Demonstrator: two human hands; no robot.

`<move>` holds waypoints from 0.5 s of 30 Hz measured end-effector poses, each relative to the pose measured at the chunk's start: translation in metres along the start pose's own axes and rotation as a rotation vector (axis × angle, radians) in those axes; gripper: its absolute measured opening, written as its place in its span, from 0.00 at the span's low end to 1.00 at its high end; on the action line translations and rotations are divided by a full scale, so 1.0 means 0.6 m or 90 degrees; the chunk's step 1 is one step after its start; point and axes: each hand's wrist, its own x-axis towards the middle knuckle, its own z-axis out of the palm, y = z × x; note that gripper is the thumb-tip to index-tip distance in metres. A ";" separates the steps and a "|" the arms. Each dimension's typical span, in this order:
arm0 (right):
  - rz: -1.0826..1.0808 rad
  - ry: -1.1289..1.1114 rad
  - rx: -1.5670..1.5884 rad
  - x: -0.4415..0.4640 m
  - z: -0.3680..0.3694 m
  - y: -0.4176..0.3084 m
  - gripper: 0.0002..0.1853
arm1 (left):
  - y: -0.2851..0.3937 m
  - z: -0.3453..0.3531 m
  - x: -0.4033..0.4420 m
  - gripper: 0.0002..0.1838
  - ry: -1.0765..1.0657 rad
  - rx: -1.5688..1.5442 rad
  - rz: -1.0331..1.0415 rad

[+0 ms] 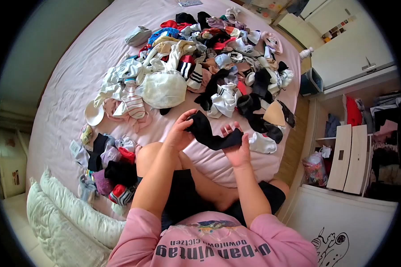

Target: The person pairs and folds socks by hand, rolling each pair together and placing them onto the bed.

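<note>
A black sock (211, 135) is stretched between my two hands above the bed, in front of my crossed legs. My left hand (181, 131) grips its upper end with fingers and thumb. On the other side, my right hand (237, 149) pinches the other end, thumb in front and fingers behind. The sock sags in the middle. Beyond my hands spreads a large pile of loose socks and small clothes, with a white translucent bag (163, 90) at its near side. A white sock (262, 143) lies just right of my right hand.
Rolled and folded socks (111, 155) form a smaller heap at the left. A white round cup-shaped piece (94, 113) lies above it. Pillows (62, 222) are at the lower left. Right of the bed (62, 120) stand an open wardrobe (314, 120) and a dark bin (311, 82).
</note>
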 end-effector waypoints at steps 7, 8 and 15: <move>-0.035 0.180 -0.195 -0.016 -0.046 -0.007 0.19 | -0.012 -0.016 0.008 0.22 0.128 0.161 0.074; -0.053 0.179 -0.184 -0.016 -0.048 -0.012 0.19 | -0.014 -0.015 0.008 0.23 0.162 0.194 0.066; -0.159 0.292 -0.266 -0.032 -0.068 -0.040 0.11 | -0.036 -0.042 0.017 0.15 0.272 0.490 0.118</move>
